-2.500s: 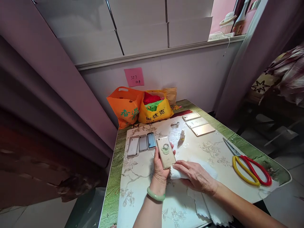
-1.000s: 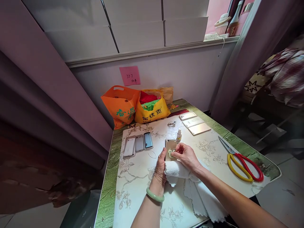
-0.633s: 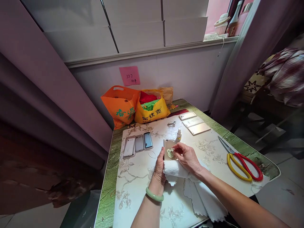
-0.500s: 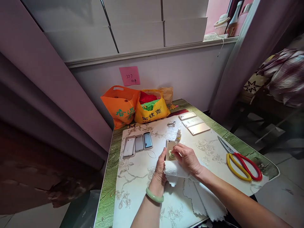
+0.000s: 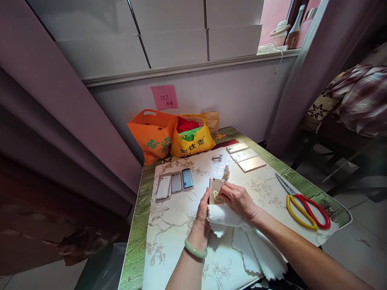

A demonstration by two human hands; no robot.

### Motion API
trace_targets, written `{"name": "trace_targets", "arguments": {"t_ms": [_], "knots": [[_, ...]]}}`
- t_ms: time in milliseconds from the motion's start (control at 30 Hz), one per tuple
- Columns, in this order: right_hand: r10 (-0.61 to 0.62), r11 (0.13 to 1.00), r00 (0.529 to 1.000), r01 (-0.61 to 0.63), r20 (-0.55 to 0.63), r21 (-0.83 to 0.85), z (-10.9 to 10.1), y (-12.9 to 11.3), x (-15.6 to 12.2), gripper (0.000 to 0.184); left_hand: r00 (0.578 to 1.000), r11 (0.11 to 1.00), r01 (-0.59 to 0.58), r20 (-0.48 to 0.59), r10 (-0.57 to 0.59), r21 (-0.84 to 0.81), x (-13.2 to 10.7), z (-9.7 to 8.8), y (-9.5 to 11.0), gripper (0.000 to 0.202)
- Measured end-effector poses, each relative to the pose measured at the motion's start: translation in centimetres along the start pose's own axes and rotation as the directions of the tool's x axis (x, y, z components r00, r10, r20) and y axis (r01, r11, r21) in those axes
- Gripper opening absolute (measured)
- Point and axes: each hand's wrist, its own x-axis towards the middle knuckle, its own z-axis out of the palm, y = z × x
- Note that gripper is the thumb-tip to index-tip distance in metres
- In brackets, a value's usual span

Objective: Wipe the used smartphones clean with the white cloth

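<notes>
A gold smartphone (image 5: 215, 184) with a pale green round mark on its back is held by my left hand (image 5: 203, 211), which wraps round its left side and lower end. My right hand (image 5: 240, 199) is closed, its fingertips pinched at the green mark; what lies between them is too small to make out. A white cloth (image 5: 222, 215) covers the phone's lower end under both hands. More white cloths (image 5: 260, 253) lie at the table's near edge. Just behind the phone stands a small white-capped bottle (image 5: 226, 172).
Several phones lie on the table, silver ones (image 5: 164, 186) at left and gold ones (image 5: 251, 163) at back right. Large red-and-yellow scissors (image 5: 305, 207) rest at right. An orange bag (image 5: 155, 133) and a yellow bag (image 5: 193, 141) stand at the back; glasses (image 5: 217, 158) lie before them.
My right fingertips have shifted slightly over the green mark on the phone's back. My left hand keeps its hold. The whole view has moved a little.
</notes>
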Motion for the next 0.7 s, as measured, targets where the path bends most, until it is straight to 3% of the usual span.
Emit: {"name": "trace_targets", "arguments": {"t_ms": [267, 433, 567, 700], "knots": [[-0.146, 0.989, 0.983, 0.145, -0.114, -0.020, 0.5, -0.1, -0.2, 0.042, 0.999, 0.999, 0.013, 0.038, -0.011, -0.039, 0.0, 0.1, 0.1, 0.050], [0.014, 0.991, 0.996, -0.001, -0.093, 0.137, -0.1, -0.4, -0.4, 0.022, 0.998, 0.998, 0.015, 0.059, -0.011, -0.063, 0.3, -0.1, 0.2, 0.051], [0.162, 0.957, 0.985, -0.142, -0.059, 0.254, -1.1, -1.3, -1.9, 0.054, 0.994, 0.992, -0.105, 0.003, 0.106, -0.076, 0.4, -0.3, 0.8, 0.056], [-0.086, 0.966, 0.990, 0.056, 0.109, 0.254, -1.4, -2.6, -4.1, 0.065, 0.970, 0.971, -0.235, -0.068, 0.231, -0.050, 0.3, -0.6, 0.8, 0.057]]}}
